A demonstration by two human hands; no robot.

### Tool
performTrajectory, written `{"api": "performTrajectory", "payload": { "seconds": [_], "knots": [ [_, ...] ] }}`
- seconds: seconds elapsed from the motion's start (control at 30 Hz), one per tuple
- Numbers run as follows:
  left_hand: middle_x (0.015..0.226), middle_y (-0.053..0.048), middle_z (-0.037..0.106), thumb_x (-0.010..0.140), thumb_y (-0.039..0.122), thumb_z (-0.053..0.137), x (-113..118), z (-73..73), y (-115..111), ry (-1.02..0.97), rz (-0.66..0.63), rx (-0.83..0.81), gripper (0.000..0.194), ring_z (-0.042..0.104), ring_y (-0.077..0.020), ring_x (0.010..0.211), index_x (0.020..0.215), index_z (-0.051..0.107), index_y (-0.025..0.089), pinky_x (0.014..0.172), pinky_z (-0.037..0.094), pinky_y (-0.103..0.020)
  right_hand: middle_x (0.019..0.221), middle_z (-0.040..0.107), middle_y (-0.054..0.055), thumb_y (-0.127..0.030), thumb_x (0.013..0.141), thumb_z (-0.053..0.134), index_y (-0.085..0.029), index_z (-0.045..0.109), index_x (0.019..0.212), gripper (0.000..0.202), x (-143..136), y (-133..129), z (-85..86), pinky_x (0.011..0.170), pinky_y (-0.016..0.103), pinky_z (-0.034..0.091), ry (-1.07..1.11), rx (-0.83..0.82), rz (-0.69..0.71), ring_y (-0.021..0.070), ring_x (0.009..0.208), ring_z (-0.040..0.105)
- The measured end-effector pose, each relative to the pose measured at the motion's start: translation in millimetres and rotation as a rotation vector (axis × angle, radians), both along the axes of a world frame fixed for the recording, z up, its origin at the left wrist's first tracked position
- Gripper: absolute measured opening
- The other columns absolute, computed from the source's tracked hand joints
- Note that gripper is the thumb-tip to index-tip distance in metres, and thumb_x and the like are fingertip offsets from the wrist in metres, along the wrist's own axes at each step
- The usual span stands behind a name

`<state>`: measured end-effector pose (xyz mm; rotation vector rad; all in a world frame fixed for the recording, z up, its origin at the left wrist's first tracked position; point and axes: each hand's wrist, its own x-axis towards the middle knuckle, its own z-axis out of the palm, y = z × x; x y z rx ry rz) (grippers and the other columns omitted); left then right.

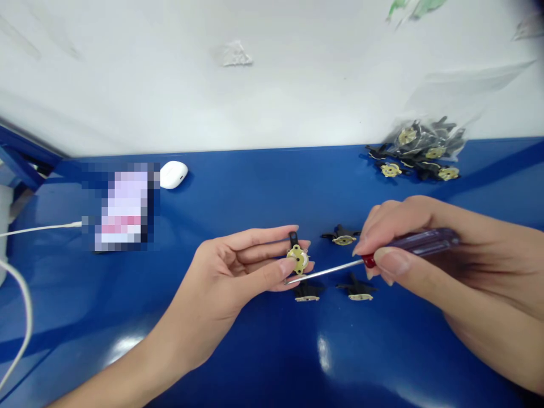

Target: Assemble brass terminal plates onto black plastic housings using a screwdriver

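My left hand [238, 272] pinches a small black part with a round brass-coloured plate [298, 259] between thumb and fingers. In my right hand [425, 255] is a screwdriver [327, 271] with a dark purple handle and red collar. Its metal shaft points left, and the tip lies by my left fingertips, just below the brass plate. Three similar parts rest on the blue table close by: one [344, 239] between my hands, one [307, 296] under my left fingertips, and one [360, 294] below the shaft.
Several more black-and-brass parts [391, 169] lie at the back right, some in a clear plastic bag [450, 141]. A pixelated phone-like object [125, 209], a white case [174, 174] and a white cable [42, 229] are on the left. A white wall [276, 102] stands behind.
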<state>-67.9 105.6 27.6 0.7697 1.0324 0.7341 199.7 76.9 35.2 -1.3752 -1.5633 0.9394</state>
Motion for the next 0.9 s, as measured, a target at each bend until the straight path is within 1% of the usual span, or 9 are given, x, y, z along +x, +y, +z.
{"api": "performTrajectory", "payload": {
  "seconds": [0.1, 0.17, 0.27, 0.43, 0.57, 0.63, 0.73, 0.83, 0.9],
  "knots": [
    [0.123, -0.006, 0.097, 0.097, 0.027, 0.105, -0.3, -0.5, 0.1, -0.001, 0.004, -0.003, 0.032, 0.095, -0.0245, 0.113, 0.127, 0.097, 0.029, 0.090, 0.076, -0.018, 0.089, 0.078, -0.002, -0.050, 0.103, 0.092, -0.041, 0.087, 0.100, 0.010, 0.1, 0.5, -0.2, 0.057, 0.024, 0.061, -0.012, 0.007, 0.006, 0.0174, 0.070, 0.072],
    [0.124, -0.006, 0.097, 0.097, 0.027, 0.106, -0.7, -1.0, -0.1, 0.008, 0.003, -0.007, 0.032, 0.095, -0.0249, 0.115, 0.128, 0.097, 0.029, 0.091, 0.076, -0.019, 0.086, 0.076, -0.003, -0.049, 0.102, 0.092, -0.042, 0.087, 0.101, 0.009, -0.2, 0.9, 0.4, 0.058, 0.024, 0.061, -0.018, 0.021, 0.014, 0.0175, 0.070, 0.072],
    [0.122, -0.005, 0.098, 0.098, 0.026, 0.105, -1.3, -1.7, -0.4, 0.017, 0.007, -0.002, 0.031, 0.095, -0.0238, 0.113, 0.128, 0.097, 0.030, 0.089, 0.075, -0.017, 0.085, 0.076, -0.004, -0.048, 0.103, 0.091, -0.042, 0.086, 0.099, 0.008, -1.5, 0.7, 2.0, 0.061, 0.023, 0.062, -0.039, 0.045, 0.015, 0.0173, 0.073, 0.074],
    [0.119, -0.005, 0.098, 0.097, 0.023, 0.105, -1.2, -2.1, -0.1, 0.011, 0.018, 0.005, 0.030, 0.095, -0.0242, 0.114, 0.125, 0.097, 0.030, 0.084, 0.075, -0.015, 0.089, 0.080, -0.004, -0.053, 0.105, 0.087, -0.044, 0.084, 0.099, 0.012, -1.9, -1.6, 3.6, 0.059, 0.024, 0.060, -0.137, 0.093, 0.000, 0.0197, 0.078, 0.079],
    [0.120, -0.005, 0.098, 0.096, 0.023, 0.105, 0.2, -2.3, 1.2, 0.016, 0.023, 0.010, 0.032, 0.095, -0.0252, 0.116, 0.127, 0.097, 0.030, 0.087, 0.075, -0.016, 0.092, 0.081, -0.005, -0.054, 0.107, 0.085, -0.048, 0.082, 0.105, 0.007, 0.5, -5.0, 0.9, 0.059, 0.028, 0.061, -0.149, 0.088, 0.024, 0.0216, 0.083, 0.081],
    [0.120, -0.005, 0.098, 0.097, 0.024, 0.105, 0.6, -2.5, 1.2, 0.019, 0.023, 0.010, 0.032, 0.095, -0.0250, 0.116, 0.127, 0.097, 0.030, 0.087, 0.076, -0.016, 0.093, 0.081, -0.005, -0.051, 0.108, 0.085, -0.049, 0.080, 0.108, 0.005, 2.1, -6.6, -1.6, 0.060, 0.031, 0.061, -0.134, 0.088, 0.057, 0.0234, 0.087, 0.081],
    [0.121, -0.005, 0.098, 0.098, 0.025, 0.104, 0.0, -2.5, 0.2, 0.021, 0.023, 0.012, 0.030, 0.094, -0.0249, 0.116, 0.127, 0.097, 0.029, 0.088, 0.076, -0.017, 0.095, 0.083, -0.004, -0.044, 0.106, 0.087, -0.050, 0.079, 0.115, 0.013, 4.3, -7.4, -4.6, 0.061, 0.036, 0.061, -0.122, 0.124, 0.119, 0.0251, 0.087, 0.082],
    [0.120, -0.006, 0.098, 0.098, 0.024, 0.105, -1.0, -1.7, -0.7, 0.016, 0.033, 0.014, 0.031, 0.095, -0.0258, 0.115, 0.127, 0.097, 0.029, 0.092, 0.077, -0.020, 0.095, 0.083, -0.003, -0.036, 0.105, 0.088, -0.046, 0.079, 0.120, 0.021, 5.3, -6.8, -5.0, 0.064, 0.039, 0.064, -0.135, 0.198, 0.195, 0.0245, 0.083, 0.080],
    [0.119, -0.006, 0.098, 0.096, 0.023, 0.106, -1.1, -1.2, -0.8, 0.020, 0.043, 0.013, 0.032, 0.095, -0.0265, 0.114, 0.126, 0.097, 0.029, 0.089, 0.077, -0.020, 0.095, 0.083, -0.001, -0.032, 0.104, 0.087, -0.044, 0.078, 0.122, 0.023, 4.9, -7.5, -4.2, 0.066, 0.039, 0.065, -0.143, 0.234, 0.237, 0.0251, 0.087, 0.080]
  ]
}}
